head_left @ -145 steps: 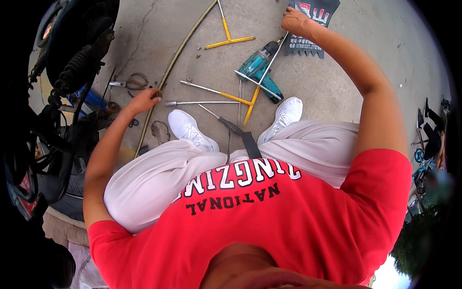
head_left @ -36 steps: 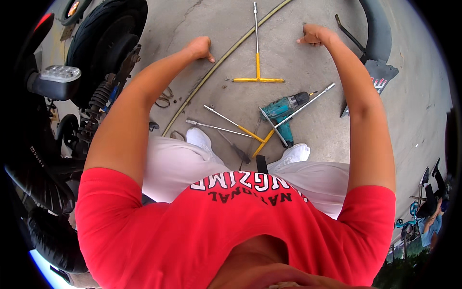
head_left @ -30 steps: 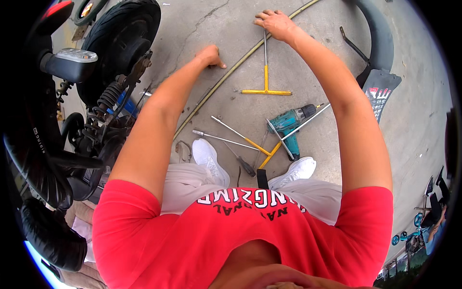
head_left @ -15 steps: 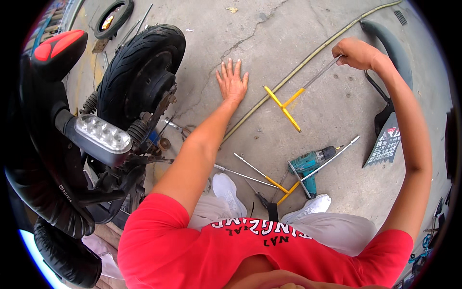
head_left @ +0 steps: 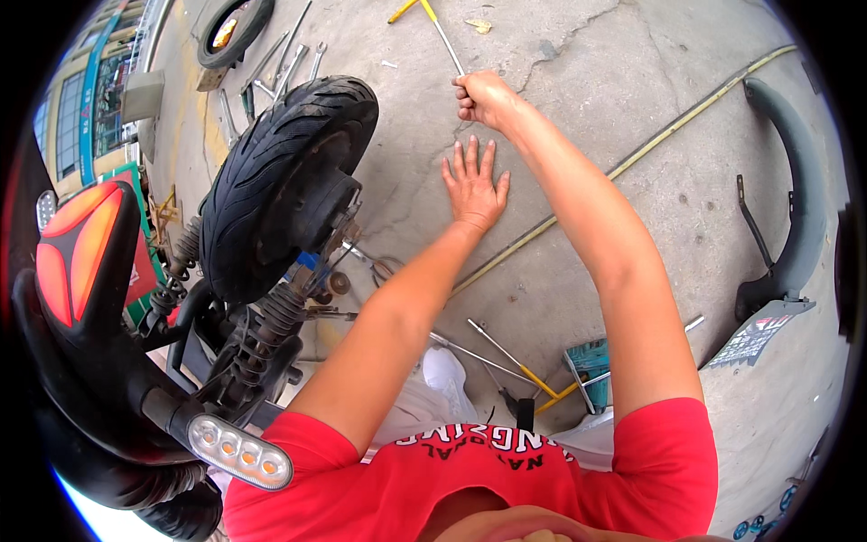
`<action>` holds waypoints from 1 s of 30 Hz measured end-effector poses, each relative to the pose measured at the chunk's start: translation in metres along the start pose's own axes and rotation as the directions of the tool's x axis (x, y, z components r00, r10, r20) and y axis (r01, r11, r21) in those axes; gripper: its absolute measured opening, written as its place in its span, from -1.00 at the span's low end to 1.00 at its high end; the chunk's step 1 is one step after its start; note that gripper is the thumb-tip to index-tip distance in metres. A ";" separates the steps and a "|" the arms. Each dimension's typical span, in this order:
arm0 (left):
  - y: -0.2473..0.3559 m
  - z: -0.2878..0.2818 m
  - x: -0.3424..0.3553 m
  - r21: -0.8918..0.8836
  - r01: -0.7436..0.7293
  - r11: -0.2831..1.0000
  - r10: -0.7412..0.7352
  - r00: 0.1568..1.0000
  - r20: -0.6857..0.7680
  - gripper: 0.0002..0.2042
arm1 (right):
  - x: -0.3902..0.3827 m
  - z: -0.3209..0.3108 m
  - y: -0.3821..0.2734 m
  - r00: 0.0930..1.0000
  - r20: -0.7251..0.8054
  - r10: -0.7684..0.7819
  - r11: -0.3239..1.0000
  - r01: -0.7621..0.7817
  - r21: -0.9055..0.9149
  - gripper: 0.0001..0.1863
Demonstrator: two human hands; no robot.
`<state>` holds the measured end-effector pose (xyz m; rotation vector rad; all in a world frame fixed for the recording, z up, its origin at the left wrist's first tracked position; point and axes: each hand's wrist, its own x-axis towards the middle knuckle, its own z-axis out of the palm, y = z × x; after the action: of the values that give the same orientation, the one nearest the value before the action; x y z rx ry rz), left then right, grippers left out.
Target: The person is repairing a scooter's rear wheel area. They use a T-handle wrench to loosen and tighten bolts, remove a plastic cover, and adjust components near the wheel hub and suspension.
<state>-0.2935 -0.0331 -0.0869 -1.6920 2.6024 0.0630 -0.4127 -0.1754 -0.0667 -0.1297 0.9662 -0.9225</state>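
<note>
My right hand (head_left: pixel 486 98) is closed around the end of the metal shaft of a yellow-handled T-wrench (head_left: pixel 445 41). The wrench points away from me, and its yellow crossbar is partly cut off by the top edge of the view. Just nearer to me, my left hand (head_left: pixel 475 191) rests palm down on the concrete floor (head_left: pixel 578 135) with its fingers spread. To the left of both hands stands the black rear wheel (head_left: pixel 289 181) of a scooter, with a spring shock absorber (head_left: pixel 262 330) beside its hub.
A teal cordless drill (head_left: pixel 589 361) and another yellow-handled T-wrench (head_left: pixel 506 350) lie near my feet, partly behind my right arm. A long hose (head_left: pixel 650 149) crosses the floor. At right lies a black fender (head_left: pixel 799 208). Several wrenches (head_left: pixel 293 68) and a loose tyre (head_left: pixel 237 34) lie far left.
My right hand has swung from the far right to the left with the T-wrench, now beyond my left hand. The left hand stays flat on the floor, and the view has shifted left.
</note>
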 end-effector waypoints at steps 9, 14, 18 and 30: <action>-0.001 -0.014 0.006 -0.316 0.259 0.913 -0.147 0.930 0.338 -0.27 | 0.088 0.098 0.017 0.969 0.086 -0.230 0.909 0.245 -0.337 -0.69; 0.011 -0.033 0.006 -0.233 0.132 0.964 -0.104 0.986 0.130 -0.41 | 0.117 0.146 0.021 0.911 0.235 -0.338 0.676 0.409 -0.613 -0.66; 0.009 -0.026 0.004 -0.098 -0.026 0.995 0.028 0.999 0.025 -0.45 | 0.147 0.141 0.039 0.849 0.296 -0.438 0.405 0.481 -0.778 -0.71; -0.006 0.010 0.000 -0.065 -0.007 0.998 0.006 1.000 -0.004 -0.41 | -0.024 -0.043 0.015 0.847 0.255 -0.466 0.139 0.355 -0.925 -0.68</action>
<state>-0.2877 -0.0348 -0.0972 -1.7053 2.6369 0.1460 -0.4413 -0.1359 -0.0832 -1.5429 1.5375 -0.6803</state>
